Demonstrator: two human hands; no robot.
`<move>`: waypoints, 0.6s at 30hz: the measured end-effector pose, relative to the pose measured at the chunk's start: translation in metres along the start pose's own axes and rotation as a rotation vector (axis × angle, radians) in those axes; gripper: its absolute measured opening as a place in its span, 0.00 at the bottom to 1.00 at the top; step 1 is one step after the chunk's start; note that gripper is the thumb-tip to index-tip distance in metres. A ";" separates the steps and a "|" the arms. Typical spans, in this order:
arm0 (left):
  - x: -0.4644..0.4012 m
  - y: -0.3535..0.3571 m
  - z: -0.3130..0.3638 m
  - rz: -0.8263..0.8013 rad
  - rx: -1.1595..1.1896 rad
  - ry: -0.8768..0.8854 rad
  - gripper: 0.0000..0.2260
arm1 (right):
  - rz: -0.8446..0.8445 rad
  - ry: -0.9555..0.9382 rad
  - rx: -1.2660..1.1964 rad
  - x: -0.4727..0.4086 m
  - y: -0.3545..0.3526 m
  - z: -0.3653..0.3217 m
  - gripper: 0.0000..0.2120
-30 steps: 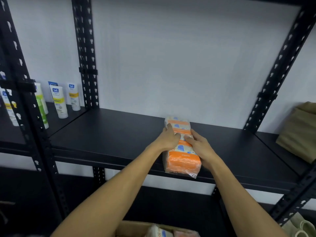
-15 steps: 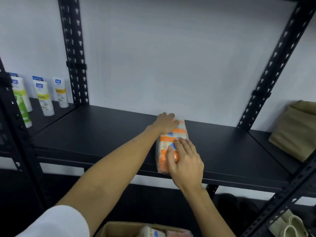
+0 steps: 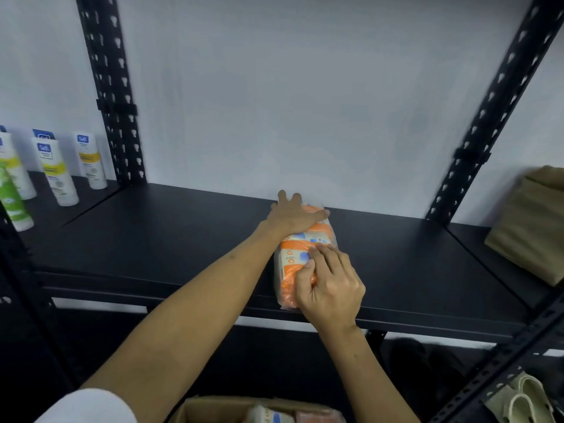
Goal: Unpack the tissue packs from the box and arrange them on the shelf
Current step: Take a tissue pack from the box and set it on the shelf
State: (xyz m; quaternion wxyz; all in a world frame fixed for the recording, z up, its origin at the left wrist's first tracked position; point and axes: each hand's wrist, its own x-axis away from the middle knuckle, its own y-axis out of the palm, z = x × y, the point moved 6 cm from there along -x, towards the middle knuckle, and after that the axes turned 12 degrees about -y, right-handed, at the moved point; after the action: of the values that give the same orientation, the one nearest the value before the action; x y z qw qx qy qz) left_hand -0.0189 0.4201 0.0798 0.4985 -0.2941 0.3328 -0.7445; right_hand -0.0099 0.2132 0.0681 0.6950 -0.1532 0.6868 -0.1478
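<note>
Black shelf (image 3: pixel 183 239), left hand (image 3: pixel 294 216) flat on tissue pack (image 3: pixel 297 254), right hand (image 3: pixel 331 285) gripping it

Plain pale wall (image 3: pixel 305 102) behind black slotted metal uprights (image 3: pixel 111 96), evenly lit.

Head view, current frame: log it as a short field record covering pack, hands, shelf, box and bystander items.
pack: orange tissue pack lying on the black shelf, near end at the front edge
left hand: left hand flat on the pack's far end
right hand: right hand with fingers curled on the near end
box: cardboard box below, more packs inside
others: lotion tubes at left, folded khaki cloth at right
</note>
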 end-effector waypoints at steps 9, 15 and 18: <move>0.018 -0.022 -0.016 0.107 0.429 0.002 0.30 | -0.053 -0.016 -0.041 -0.004 -0.007 0.009 0.17; 0.086 0.018 -0.039 -0.071 0.641 -0.010 0.21 | -0.224 0.031 -0.120 -0.001 -0.027 0.030 0.19; 0.099 0.031 -0.020 -0.070 0.629 0.003 0.22 | -0.362 0.131 -0.148 0.001 -0.048 0.044 0.23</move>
State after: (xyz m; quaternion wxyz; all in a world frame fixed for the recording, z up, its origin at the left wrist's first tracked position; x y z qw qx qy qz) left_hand -0.0494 0.3227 0.0537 0.5383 -0.1358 0.0767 -0.8282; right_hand 0.0348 0.1695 0.0871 0.5979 -0.3148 0.7007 -0.2291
